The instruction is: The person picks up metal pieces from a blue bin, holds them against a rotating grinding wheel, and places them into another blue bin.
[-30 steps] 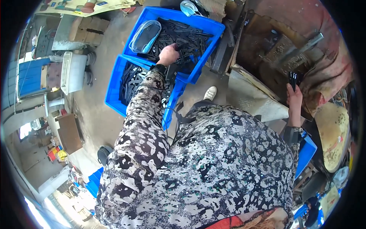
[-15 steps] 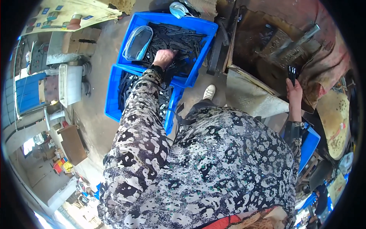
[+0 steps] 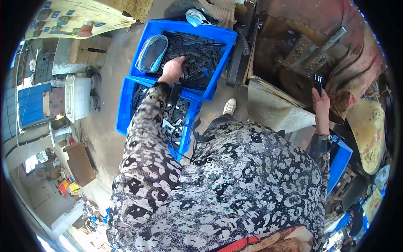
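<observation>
My left hand reaches over the upper blue bin, its fingers drawn together at the heap of thin dark metal strips. What the fingers hold, if anything, is hidden. Beside it in the bin lies a clear oval plastic case. Off to the right, my right hand grips a small bunch of dark strips with shiny ends, pointing away from me. A lower blue bin, partly covered by my left sleeve, holds more dark and silvery flat pieces.
A face mask hangs at the bin's far edge. An open, stained box-like trough with a metal bar stands at the right, draped with reddish cloth. My shoe is on the floor between. Another blue bin is near my right forearm.
My left hand has shifted slightly left and nearer the plastic case, its fingers still together over the strips. The right hand keeps its bunch, almost in the same place.
</observation>
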The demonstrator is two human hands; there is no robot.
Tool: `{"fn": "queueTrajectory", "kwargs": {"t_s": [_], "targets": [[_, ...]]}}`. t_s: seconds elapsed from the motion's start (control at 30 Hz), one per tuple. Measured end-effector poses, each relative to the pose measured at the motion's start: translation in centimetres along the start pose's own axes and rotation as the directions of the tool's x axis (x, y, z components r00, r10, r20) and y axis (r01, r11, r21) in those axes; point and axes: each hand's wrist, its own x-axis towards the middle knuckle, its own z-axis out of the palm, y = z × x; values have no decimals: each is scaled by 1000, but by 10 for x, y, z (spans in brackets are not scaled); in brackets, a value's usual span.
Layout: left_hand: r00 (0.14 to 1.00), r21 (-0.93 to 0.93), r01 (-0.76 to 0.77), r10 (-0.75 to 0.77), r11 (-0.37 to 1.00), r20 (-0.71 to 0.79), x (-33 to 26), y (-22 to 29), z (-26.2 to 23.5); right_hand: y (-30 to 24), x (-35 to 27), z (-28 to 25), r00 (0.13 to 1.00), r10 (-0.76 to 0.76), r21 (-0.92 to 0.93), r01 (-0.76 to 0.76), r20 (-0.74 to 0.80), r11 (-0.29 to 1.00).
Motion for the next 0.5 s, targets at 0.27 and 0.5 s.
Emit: {"fn": "queueTrajectory", "kwargs": {"t_s": [0.27, 0.5], "targets": [[900, -976, 198, -411, 86, 146, 15, 88, -57, -2, 26, -9, 998, -57, 8, 57, 35, 998], [962, -987, 146, -243, 68, 125, 30, 174, -72, 19, 32, -15, 835, -550, -452, 489, -6, 746]]}}
